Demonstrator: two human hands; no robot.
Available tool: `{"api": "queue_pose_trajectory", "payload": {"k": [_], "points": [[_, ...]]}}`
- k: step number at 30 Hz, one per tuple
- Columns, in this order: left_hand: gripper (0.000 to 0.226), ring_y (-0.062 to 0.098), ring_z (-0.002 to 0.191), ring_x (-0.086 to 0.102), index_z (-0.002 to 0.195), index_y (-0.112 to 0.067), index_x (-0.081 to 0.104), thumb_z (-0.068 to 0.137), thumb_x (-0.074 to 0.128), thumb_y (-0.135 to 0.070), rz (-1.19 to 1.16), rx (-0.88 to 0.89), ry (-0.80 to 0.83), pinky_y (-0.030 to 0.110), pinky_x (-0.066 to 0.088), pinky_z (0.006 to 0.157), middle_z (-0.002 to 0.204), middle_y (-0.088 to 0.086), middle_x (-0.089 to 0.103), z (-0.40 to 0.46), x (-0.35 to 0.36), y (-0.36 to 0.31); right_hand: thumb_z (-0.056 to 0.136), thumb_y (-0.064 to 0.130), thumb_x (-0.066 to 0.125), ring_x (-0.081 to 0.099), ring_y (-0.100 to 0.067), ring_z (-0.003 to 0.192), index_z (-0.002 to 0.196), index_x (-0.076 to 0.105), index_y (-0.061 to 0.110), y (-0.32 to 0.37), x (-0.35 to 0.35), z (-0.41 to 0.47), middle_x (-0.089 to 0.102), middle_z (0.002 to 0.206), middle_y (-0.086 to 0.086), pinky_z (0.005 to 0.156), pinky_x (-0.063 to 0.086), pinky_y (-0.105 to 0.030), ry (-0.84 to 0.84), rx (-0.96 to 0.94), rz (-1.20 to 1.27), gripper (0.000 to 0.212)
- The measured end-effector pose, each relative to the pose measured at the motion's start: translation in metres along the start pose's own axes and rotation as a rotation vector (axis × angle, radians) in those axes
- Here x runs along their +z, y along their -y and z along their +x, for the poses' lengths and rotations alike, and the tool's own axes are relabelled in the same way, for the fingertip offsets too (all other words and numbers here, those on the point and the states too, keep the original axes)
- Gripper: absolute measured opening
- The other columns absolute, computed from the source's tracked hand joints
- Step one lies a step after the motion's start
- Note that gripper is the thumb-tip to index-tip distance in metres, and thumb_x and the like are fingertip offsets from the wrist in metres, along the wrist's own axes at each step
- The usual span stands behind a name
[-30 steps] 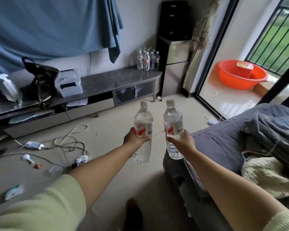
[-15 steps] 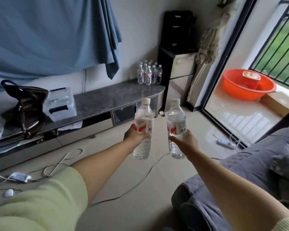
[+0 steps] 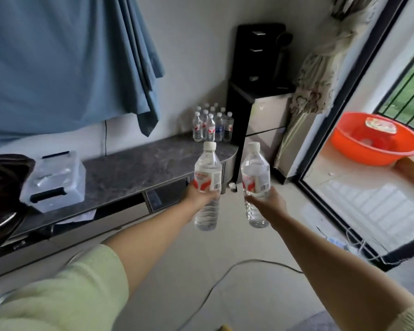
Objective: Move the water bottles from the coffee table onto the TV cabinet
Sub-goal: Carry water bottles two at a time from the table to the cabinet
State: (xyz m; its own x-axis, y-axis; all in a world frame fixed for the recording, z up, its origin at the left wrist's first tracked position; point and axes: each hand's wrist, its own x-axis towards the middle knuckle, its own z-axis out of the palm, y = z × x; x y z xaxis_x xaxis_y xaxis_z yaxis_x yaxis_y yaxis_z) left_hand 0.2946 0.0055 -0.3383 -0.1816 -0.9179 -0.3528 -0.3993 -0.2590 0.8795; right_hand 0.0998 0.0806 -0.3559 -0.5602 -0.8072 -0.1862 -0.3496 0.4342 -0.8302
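Left hand (image 3: 198, 194) grips one water bottle (image 3: 207, 173), right hand (image 3: 268, 201) another (image 3: 255, 173); both upright mid-carry, aimed at the TV cabinet (image 3: 134, 170) right end beside stored bottles (image 3: 212, 125).

In front of me the TV cabinet (image 3: 134, 168) has a dark marble-like surface. On it stand a cluster of water bottles (image 3: 212, 125) at the far end, a clear plastic box (image 3: 55, 180), and a dark bag (image 3: 3, 187).

black bag (image 3: 3, 199) cut off left, bottle labels (image 3: 204, 180) blurred
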Motion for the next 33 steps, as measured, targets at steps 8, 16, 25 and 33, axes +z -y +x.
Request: {"api": "queue_pose_trajectory", "payload": {"k": [8,16,25,33], "points": [[0.046,0.018,0.094,0.057,0.119,-0.008,0.058,0.077,0.077,-0.009,-0.077,-0.079,-0.012,0.025,0.043,0.081,0.111,0.006,0.064,0.113,-0.002,-0.027,0.066,0.035,0.079,0.067,-0.015,0.073,0.085,0.062,0.023,0.039,0.018,0.116,0.07,0.079,0.003,0.065,0.052,-0.027,0.065,-0.032,-0.003,0.028],[0.049,0.021,0.098,0.064,0.111,-0.017,0.059,0.069,0.083,-0.029,0.006,-0.121,-0.013,0.035,0.051,0.091,0.105,0.002,0.068,0.283,-0.041,-0.061,0.056,0.052,0.078,0.069,-0.016,0.08,0.099,0.063,0.018,0.089,0.094,0.265,0.072,0.085,0.004,0.065,0.051,-0.026,0.044,0.052,0.004,0.057],[0.055,0.026,0.102,0.063,0.115,-0.014,0.06,0.07,0.083,-0.035,0.072,-0.151,-0.044,0.037,0.051,0.092,0.11,0.005,0.067,0.44,-0.108,-0.092,0.072,0.035,0.081,0.063,-0.02,0.091,0.111,0.056,0.019,0.163,0.172,0.373,0.067,0.098,0.001,0.078,0.047,-0.029,0.014,0.093,0.115,0.049],[0.057,0.024,0.102,0.063,0.114,-0.019,0.058,0.067,0.084,-0.036,0.034,-0.175,-0.013,0.042,0.05,0.095,0.11,0.002,0.068,0.557,-0.11,-0.093,0.075,0.029,0.081,0.059,-0.014,0.094,0.123,0.051,0.019,0.186,0.225,0.472,0.063,0.106,0.004,0.083,0.043,-0.027,0.084,0.108,0.156,0.058]]}}
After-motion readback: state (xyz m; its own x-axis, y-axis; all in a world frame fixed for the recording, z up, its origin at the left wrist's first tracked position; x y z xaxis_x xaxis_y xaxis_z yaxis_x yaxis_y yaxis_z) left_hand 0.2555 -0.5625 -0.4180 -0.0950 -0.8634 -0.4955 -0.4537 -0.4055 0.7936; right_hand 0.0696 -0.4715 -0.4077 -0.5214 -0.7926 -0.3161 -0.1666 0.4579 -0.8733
